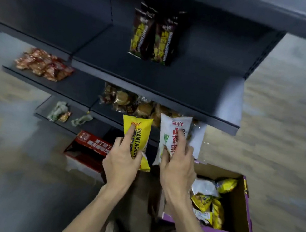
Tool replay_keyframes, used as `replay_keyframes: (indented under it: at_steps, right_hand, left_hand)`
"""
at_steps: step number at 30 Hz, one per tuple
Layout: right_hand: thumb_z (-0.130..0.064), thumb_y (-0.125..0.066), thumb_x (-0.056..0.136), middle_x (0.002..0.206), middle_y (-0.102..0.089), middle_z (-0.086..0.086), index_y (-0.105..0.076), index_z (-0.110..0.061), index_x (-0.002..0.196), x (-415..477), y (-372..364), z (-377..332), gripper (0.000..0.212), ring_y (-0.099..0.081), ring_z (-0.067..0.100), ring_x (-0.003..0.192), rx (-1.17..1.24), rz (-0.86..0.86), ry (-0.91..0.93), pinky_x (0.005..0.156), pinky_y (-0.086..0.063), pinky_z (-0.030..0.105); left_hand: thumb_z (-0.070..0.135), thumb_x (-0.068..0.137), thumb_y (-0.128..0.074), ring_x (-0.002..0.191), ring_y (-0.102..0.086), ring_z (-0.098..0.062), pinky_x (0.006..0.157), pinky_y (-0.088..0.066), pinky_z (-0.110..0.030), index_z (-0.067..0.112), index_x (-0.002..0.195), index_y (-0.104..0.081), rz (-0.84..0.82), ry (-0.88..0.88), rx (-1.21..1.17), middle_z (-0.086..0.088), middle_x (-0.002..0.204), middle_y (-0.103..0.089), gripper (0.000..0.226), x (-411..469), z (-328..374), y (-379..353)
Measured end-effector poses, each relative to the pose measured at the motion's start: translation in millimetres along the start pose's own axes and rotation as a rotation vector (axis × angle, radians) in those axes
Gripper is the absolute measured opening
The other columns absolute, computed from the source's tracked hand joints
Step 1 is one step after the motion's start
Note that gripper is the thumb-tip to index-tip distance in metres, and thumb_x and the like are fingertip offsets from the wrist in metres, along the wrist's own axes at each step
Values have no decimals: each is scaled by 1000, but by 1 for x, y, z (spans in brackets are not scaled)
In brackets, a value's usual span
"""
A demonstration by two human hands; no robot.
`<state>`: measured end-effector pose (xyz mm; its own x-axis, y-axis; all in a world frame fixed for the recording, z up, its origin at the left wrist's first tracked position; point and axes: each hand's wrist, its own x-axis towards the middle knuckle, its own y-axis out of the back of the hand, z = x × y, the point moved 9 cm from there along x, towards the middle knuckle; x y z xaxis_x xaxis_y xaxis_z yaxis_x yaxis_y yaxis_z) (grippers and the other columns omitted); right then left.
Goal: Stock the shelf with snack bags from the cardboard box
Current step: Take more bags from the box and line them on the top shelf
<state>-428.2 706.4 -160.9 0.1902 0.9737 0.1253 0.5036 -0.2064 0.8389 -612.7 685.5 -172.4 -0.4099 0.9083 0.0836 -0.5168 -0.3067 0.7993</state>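
We gripped yellow bag [137, 131] in left hand [122, 163], white bag [173, 128] in right hand [177, 170], both above cardboard box [238, 207], below shelf [174, 81]. We judged bags light, puffy, crushable (film probably slick); best held low, fingers spread.

The left hand [120, 161] hides part of the yellow bag [140, 127]; the right hand [177, 170] hides part of the white bag [172, 126].
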Motion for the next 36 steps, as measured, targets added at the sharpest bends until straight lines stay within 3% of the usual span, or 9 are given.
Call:
replay_keyframes:
  at_steps: [9,14,25,29,36]
  right_hand:
    - [-40,-58,93,108,-44,-6,-16,-45,148,54,124,-120,69,-53,20,94,131,323,184,62,-46,36]
    - [-43,-56,94,106,-44,-3,-15,-46,147,89,200,-161,67,-53,24,93,138,477,241,59,-44,36]
    - [-44,-54,95,111,-49,-1,-15,-45,146,157,254,-203,65,-58,27,94,170,523,303,63,-45,39]
    - [-43,-57,94,113,-50,-1,-15,-44,146,176,250,-218,67,-59,27,93,190,510,347,62,-51,42]
    - [-43,-59,92,116,-52,2,-17,-40,148,197,232,-248,70,-59,28,93,198,487,396,58,-47,39]
  left_hand:
    - [37,80,-75,70,-58,-13,52,-38,-23,33,148,-36,305,-312,-88,5,96,-56,78,73,112,147]
    - [40,83,-71,82,-65,-23,55,-42,-31,36,149,-31,410,-413,-96,2,105,-58,78,100,180,206]
    - [44,84,-70,86,-66,-22,61,-49,-34,37,151,-27,492,-465,-71,2,106,-60,80,153,241,252]
    - [43,85,-69,86,-66,-22,62,-50,-34,37,151,-26,508,-436,-26,2,105,-60,79,174,238,256]
    - [39,88,-67,84,-64,-25,62,-46,-34,38,150,-27,532,-388,23,0,103,-59,74,229,212,282]
